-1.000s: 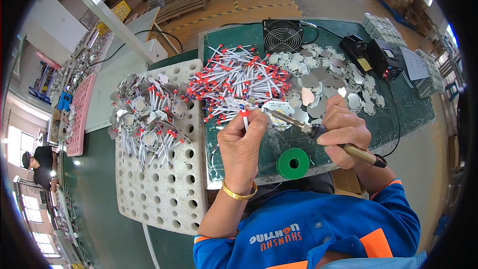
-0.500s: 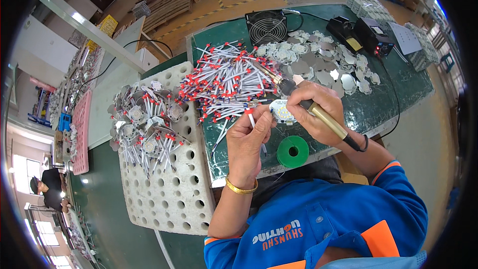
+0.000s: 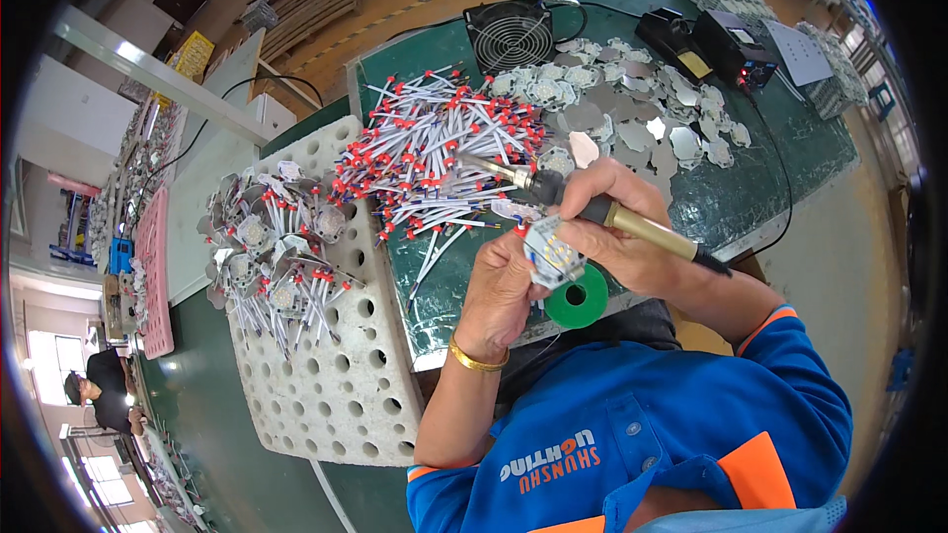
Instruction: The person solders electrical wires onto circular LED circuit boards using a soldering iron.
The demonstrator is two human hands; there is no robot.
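My left hand (image 3: 496, 298) is closed on a small round LED board (image 3: 555, 255), tilted up over the table's near edge. A red-tipped piece of white wire lead shows at the board's upper left. In my right hand (image 3: 630, 222) is a soldering iron (image 3: 654, 233) with a gold and black handle, its metal tip pointing left above the wires. My right fingertips are close to the board's upper edge; whether they touch it I cannot tell. Just behind the board lies a green solder spool (image 3: 591, 302), partly covered by it.
A heap of white wire leads with red ends (image 3: 434, 143) covers the table's left part. Loose LED boards (image 3: 602, 89) spread behind, near a black fan (image 3: 511, 37) and a soldering station (image 3: 733, 47). Wired boards (image 3: 281, 242) lie on a white perforated panel (image 3: 326, 405) at left.
The LED board has come off the table into my left hand, which held a wire lead before. My right hand stays on the soldering iron, its tip now further left. The whole view has shifted slightly.
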